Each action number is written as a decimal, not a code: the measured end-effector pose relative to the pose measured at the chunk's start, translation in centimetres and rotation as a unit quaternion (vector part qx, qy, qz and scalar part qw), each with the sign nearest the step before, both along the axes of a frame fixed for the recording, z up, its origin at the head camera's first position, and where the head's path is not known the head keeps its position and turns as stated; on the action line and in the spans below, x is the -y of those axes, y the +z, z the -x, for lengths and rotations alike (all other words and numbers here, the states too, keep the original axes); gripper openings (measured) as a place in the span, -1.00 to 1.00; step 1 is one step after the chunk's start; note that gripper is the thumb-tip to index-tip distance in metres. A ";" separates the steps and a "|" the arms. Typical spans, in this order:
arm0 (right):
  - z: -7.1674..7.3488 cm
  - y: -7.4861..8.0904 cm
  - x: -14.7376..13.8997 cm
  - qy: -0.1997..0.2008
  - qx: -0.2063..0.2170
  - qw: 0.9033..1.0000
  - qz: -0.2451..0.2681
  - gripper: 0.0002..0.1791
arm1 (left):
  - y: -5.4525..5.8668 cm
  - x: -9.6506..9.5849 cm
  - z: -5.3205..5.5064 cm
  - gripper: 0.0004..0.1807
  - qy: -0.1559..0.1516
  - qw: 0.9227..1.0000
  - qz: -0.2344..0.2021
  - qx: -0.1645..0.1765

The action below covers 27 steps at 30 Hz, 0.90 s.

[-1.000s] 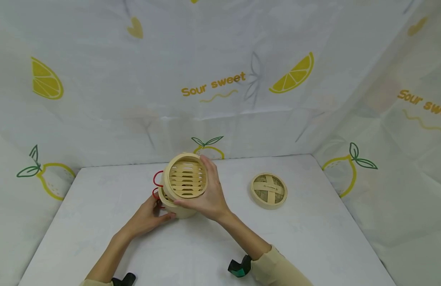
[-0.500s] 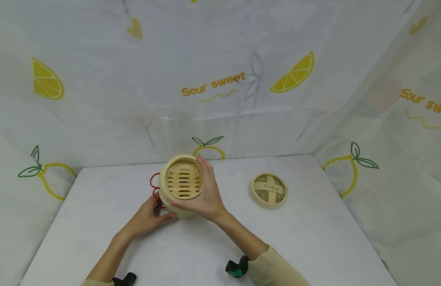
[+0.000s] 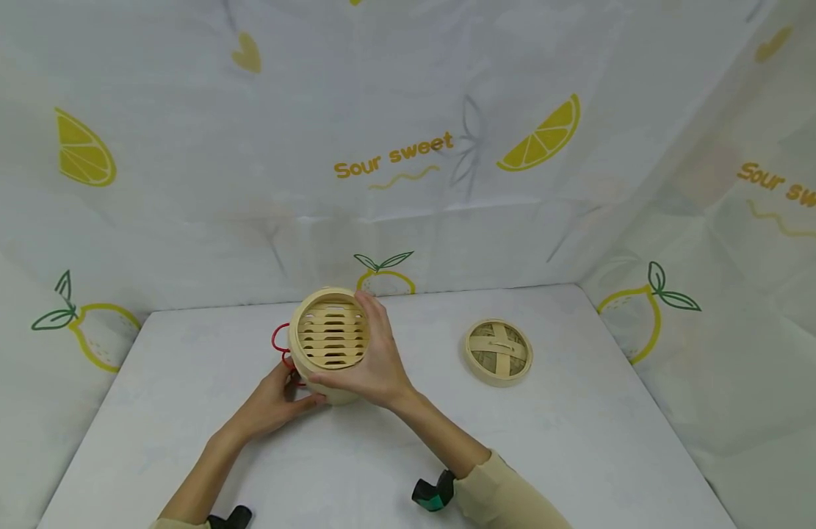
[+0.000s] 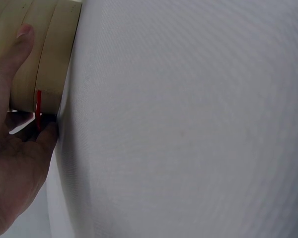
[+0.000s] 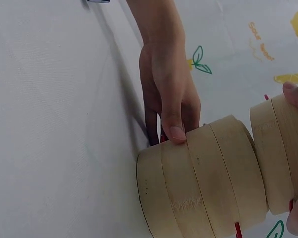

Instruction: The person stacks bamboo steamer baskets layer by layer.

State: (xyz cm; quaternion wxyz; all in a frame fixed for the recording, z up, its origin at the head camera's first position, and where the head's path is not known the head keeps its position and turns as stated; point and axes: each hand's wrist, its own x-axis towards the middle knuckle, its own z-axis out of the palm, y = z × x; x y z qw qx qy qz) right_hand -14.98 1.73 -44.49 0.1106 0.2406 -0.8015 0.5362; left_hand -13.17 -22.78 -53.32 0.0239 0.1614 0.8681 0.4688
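Note:
My right hand (image 3: 374, 371) grips a round bamboo steamer basket (image 3: 332, 342) by its rim, thumb at the near side and fingers at the far side. The basket is tilted, its slatted face toward the head camera and a red loop at its left. Below it stands a lower stack of bamboo steamer baskets (image 5: 203, 173) on the table; from above, the held basket hides most of that stack. In the right wrist view the two meet or nearly meet at a narrow seam. My left hand (image 3: 275, 400) holds the lower stack at its left side, thumb (image 4: 21, 47) against the wall.
A round woven bamboo lid (image 3: 498, 353) with a crossed strap lies on the white table (image 3: 566, 433) to the right. Behind and at the sides hangs a white cloth (image 3: 408, 213) printed with lemons. Black wrist straps (image 3: 434, 492) show near the sleeves.
My right hand has carried the tilted basket left, from the upper right of the lower stack to more squarely over it. My left hand stays in place on the stack.

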 end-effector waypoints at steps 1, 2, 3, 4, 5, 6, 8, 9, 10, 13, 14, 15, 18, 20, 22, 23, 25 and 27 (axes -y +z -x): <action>0.0 0.0 0.0 0.000 0.000 1.000 -0.002 0.50 | 0.0 0.0 0.0 -0.08 0.000 1.000 0.000 0.001; 0.1 0.0 0.0 0.001 -0.002 1.000 -0.003 0.50 | 0.0 0.0 0.0 -0.08 0.000 1.000 0.001 0.002; 0.1 0.0 0.1 0.001 -0.002 1.000 -0.006 0.50 | 0.0 0.0 0.0 -0.07 0.001 1.000 0.002 0.003; 0.1 0.0 0.1 0.001 -0.002 1.000 -0.008 0.50 | 0.0 0.0 0.0 -0.06 0.001 1.000 0.003 0.003; 0.1 0.0 0.1 0.001 -0.003 1.000 -0.011 0.50 | 0.0 0.0 0.0 -0.06 0.002 1.000 0.005 0.003; 0.1 0.0 0.1 0.001 -0.003 1.000 -0.013 0.49 | 0.0 0.0 0.0 -0.06 0.003 1.000 0.006 0.004; 0.1 0.0 0.2 0.000 -0.001 1.000 -0.018 0.49 | 0.0 0.0 -0.1 -0.06 0.004 1.000 0.007 0.005; 0.1 0.1 0.2 -0.002 0.001 1.000 -0.021 0.50 | 0.0 0.0 -0.1 -0.05 0.004 1.000 0.007 0.005; 0.1 0.1 0.2 -0.002 0.002 1.000 -0.022 0.50 | 0.0 0.0 -0.1 -0.05 0.004 1.000 0.007 0.004; 0.1 0.2 0.3 -0.005 0.010 1.000 -0.026 0.50 | 0.0 0.0 -0.1 -0.04 0.002 1.000 0.007 0.001; 0.2 0.2 0.3 -0.006 0.013 1.000 -0.027 0.50 | 0.0 0.0 -0.1 -0.03 0.002 1.000 0.006 -0.001; 0.2 0.2 0.4 -0.007 0.016 0.999 -0.029 0.49 | 0.0 0.0 0.0 -0.03 0.001 1.000 0.005 -0.002; 0.2 0.3 0.5 -0.006 0.021 0.999 -0.034 0.48 | 0.0 0.0 0.0 -0.04 0.000 1.000 0.000 -0.004; 0.2 0.4 0.5 -0.005 0.020 0.999 -0.039 0.48 | 0.0 0.0 0.0 -0.05 0.000 1.000 -0.002 -0.007; 0.1 0.4 0.6 -0.005 0.020 0.999 -0.043 0.48 | -0.1 0.0 0.0 -0.05 0.001 1.000 -0.001 -0.007; 0.2 0.4 0.6 -0.006 0.021 0.999 -0.047 0.49 | -0.1 0.0 0.0 -0.04 0.001 1.000 -0.001 -0.007; 0.2 0.4 0.6 -0.007 0.025 0.998 -0.051 0.50 | 0.0 0.0 0.0 -0.03 0.002 1.000 0.001 -0.007; 0.2 0.5 0.6 -0.008 0.035 0.998 -0.054 0.50 | 0.0 0.0 0.0 -0.01 0.003 1.000 0.004 -0.004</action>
